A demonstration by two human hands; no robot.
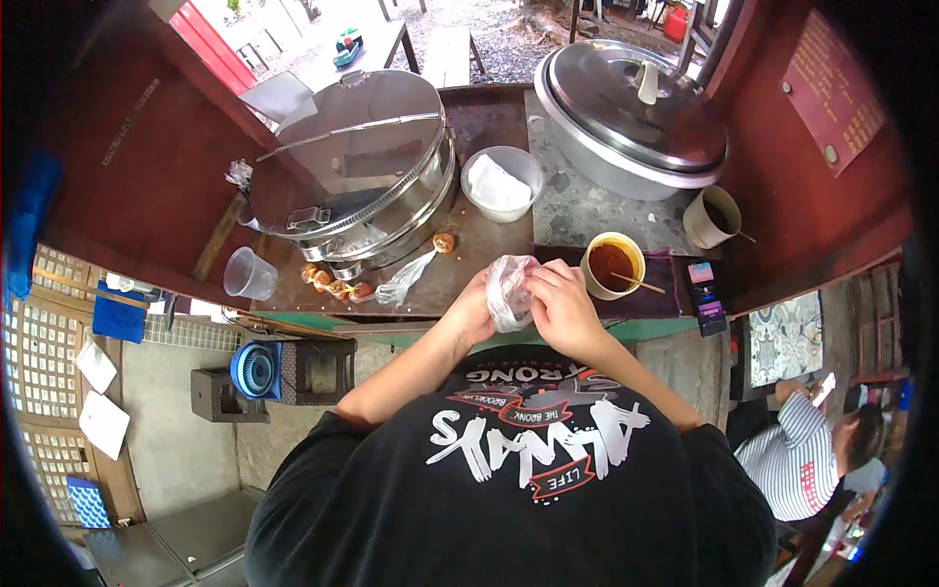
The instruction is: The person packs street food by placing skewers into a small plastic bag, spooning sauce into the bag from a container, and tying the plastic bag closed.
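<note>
Just in front of my chest, a clear, crumpled plastic bag (509,293) is between my two hands. My left hand (473,309) has its fingers wrapped round the left side of the bag. At the bag's upper right edge, the fingers of my right hand (565,305) are closed on the plastic. Right beside that hand stands a tub of reddish-brown sauce (611,262) with a stick in it. Left of my hands, small knotted bags of orange-brown sauce (337,287) lie next to a twisted plastic bag (406,279). What the held bag contains is unclear.
A large round steel steamer (362,166) stands at left, a lidded metal pot (636,117) at right. Between them sits a plastic bowl (502,184) with white contents. A clear cup (250,274), a dark-filled container (712,217) and a phone (706,296) are near the edge. A person (797,455) sits at right.
</note>
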